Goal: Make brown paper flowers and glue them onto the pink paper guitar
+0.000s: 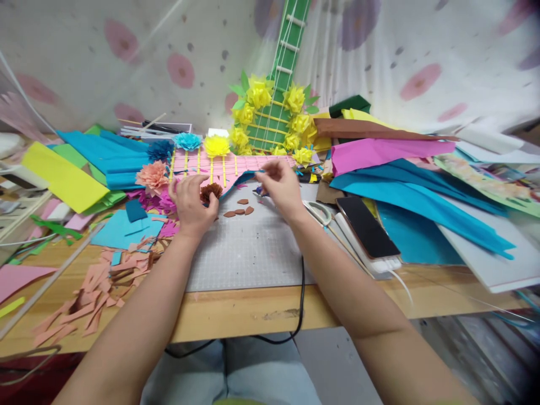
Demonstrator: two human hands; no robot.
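White floral-print curtain [147, 34] hangs behind a light-wood counter [211, 318]; clock centred on the grey gridded mat [248, 253], 12 = away from wearer. Dark-brown ruffled paper flower [212, 192] sits approx 11, by the near edge of a flat pink panel w/ yellow strips [230, 171], long axis running approx 9 to 3. L hand [192, 203] is nearer: flower's at approx 3 from its palm, thumb + index curved round it; can't tell if gripped. R hand [280, 188], approx 1, has fingertips bunched by the panel's dark-blue edging [242, 179]; can't tell if anything's btwn them. Flower's approx 8–9 from R fingers. Four brown petal-shaped pcs [239, 211] lie btwn hands, approx 12. Further out: green strung neck [273, 121] w/ yellow paper flowers [259, 91], 12; black phone [369, 228], approx 3; salmon paper scraps [97, 281], approx 8.
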